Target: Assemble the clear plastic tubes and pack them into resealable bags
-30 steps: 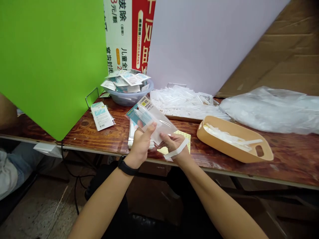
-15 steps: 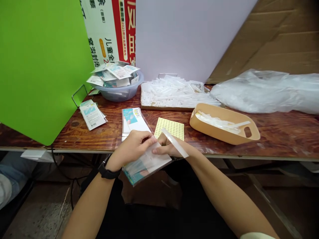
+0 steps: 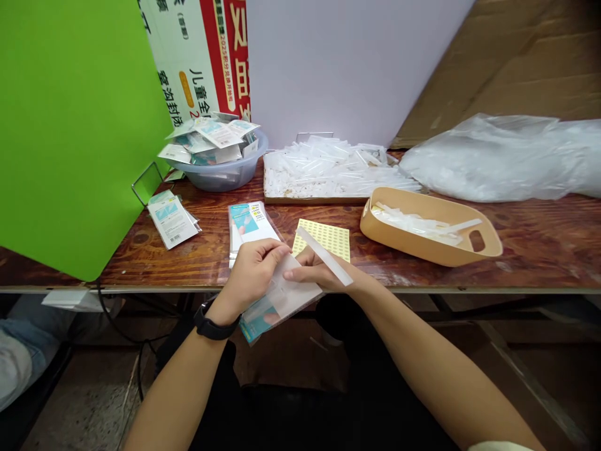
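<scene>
The left hand [image 3: 253, 270] and right hand [image 3: 317, 274], fingers closed, gripped a flat, blue-and-white plastic packet [image 3: 287, 299] between them, its long axis rising from lower left toward the right.

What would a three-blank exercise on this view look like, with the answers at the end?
1. Besides the left hand, the ____ hand also holds the packet.
2. The black wristband is on the ____ wrist.
3. The dotted sheet is ____ in colour.

Missing words: right; left; yellow.
</scene>
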The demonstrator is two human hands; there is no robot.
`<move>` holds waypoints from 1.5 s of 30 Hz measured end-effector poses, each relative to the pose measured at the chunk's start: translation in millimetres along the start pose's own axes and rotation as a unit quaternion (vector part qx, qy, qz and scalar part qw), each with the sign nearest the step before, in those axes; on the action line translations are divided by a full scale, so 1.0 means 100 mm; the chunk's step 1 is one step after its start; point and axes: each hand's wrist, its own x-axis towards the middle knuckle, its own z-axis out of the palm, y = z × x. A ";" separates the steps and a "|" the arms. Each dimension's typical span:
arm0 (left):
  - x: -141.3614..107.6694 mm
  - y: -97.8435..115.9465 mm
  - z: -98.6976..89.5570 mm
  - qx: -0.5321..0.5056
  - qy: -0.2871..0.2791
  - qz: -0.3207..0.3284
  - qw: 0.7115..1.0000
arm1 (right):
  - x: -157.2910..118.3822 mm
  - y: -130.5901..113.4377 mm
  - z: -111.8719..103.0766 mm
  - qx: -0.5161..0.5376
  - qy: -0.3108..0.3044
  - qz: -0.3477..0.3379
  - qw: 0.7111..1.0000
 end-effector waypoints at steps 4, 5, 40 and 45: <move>0.03 -0.05 -0.02 0.018 0.123 0.006 0.992 | 0.05 0.03 -0.02 0.099 0.144 -0.063 0.983; 0.04 -0.06 -0.02 0.019 0.156 0.006 0.988 | 0.05 0.04 -0.03 0.128 0.158 -0.086 0.975; -0.27 0.34 0.02 0.005 0.282 0.075 0.957 | -0.24 -0.22 0.37 -0.119 0.466 -0.342 0.807; -0.17 0.22 -0.01 -0.104 0.290 0.053 0.950 | -0.06 -0.21 0.34 0.107 0.408 -0.264 0.867</move>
